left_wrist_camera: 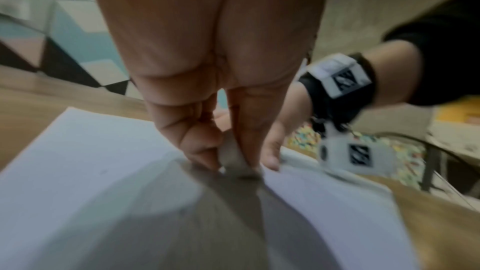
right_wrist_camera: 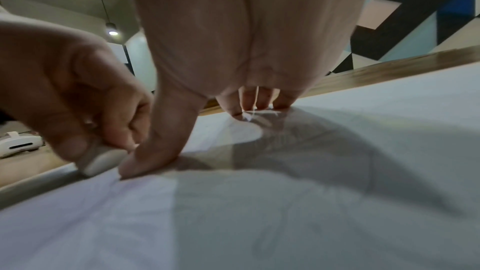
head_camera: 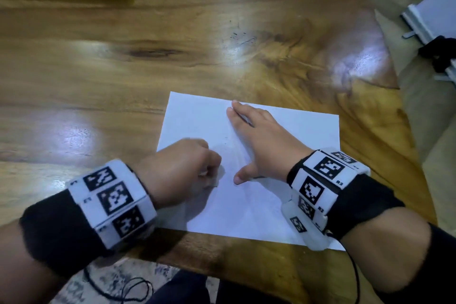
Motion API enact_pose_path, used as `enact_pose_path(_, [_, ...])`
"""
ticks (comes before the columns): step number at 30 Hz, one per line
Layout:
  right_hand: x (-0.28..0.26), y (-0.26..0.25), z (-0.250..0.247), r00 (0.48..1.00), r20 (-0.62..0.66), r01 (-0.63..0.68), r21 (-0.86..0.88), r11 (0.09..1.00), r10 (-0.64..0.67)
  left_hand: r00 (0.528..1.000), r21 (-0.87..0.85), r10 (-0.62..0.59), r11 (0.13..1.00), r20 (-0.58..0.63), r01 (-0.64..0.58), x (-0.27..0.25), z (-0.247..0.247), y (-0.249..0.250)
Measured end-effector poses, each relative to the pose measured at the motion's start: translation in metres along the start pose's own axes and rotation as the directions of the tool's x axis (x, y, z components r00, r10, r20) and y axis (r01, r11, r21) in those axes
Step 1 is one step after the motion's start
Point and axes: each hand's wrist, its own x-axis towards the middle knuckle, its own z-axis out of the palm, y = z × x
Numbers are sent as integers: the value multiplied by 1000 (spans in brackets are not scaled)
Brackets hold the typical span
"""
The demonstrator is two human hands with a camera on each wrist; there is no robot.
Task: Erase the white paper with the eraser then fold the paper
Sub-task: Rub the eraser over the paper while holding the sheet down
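White paper (head_camera: 249,207) is laid flat on wooden worktop (head_camera: 123,81). Eraser (right_wrist_camera: 100,162) is pinched by left hand (head_camera: 183,168), pressed to sheet. Paper is pinned by right hand (head_camera: 259,136), fingers spread flat.

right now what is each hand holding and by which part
The left hand pinches a small white eraser by its upper part, its lower end on the white paper. The right hand holds nothing; it presses flat on the paper.

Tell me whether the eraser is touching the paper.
Touching. The right wrist view shows the eraser, held by the left hand, pressed onto the paper with no gap.
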Motion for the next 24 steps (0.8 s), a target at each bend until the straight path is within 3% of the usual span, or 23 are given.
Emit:
enact_pose_path(5, [-1, 1, 0, 1000, -5, 2, 8, 1000, -2, 958, 23, -91, 995, -270, 101, 43, -18, -4])
enact_pose_path(7, [0, 0, -2, 1000, -4, 8, 14, 1000, -8, 974, 32, -30, 999, -226, 38, 29, -9, -2])
enact_pose_path(9, [0, 0, -1, 1000, -7, 5, 14, 1000, -5, 994, -33, 39, 999, -102, -43, 5, 2, 1])
enact_pose_path(11, [0, 0, -1, 1000, -3, 4, 6, 1000, -4, 999, -116, 29, 993, 16, -27, -4, 3, 0])
enact_pose_path(12, [-1, 0, -1, 1000, -1, 5, 4, 1000, -5, 1000, -88, 5, 996, 14, -4, 1, -2, 0])
enact_pose_path(15, [-2, 0, -2, 1000, -3, 9, 1, 1000, -9, 961, -18, -137, 990, -241, 137, 32, -20, -3])
enact_pose_path(17, [-2, 0, -2, 1000, -2, 10, -4, 1000, -10, 932, -26, -150, 988, -330, 150, 40, -22, -4])
enact_pose_path(18, [-2, 0, -3, 1000, 1, 11, -3, 1000, -11, 944, -5, -110, 993, -311, 114, 35, -19, -4])
enact_pose_path(20, [-1, 1, -2, 1000, 1, 13, 5, 1000, -13, 988, 19, -15, 1000, -155, 18, 18, -11, -4])
enact_pose_path(22, [-1, 1, -2, 1000, 2, 16, 7, 1000, -16, 999, -26, -42, 999, -2, 42, 9, -9, -3])
enact_pose_path(24, [-1, 2, -1, 1000, -7, 18, 7, 1000, -18, 990, -71, -100, 993, -94, 94, 21, -15, -6])
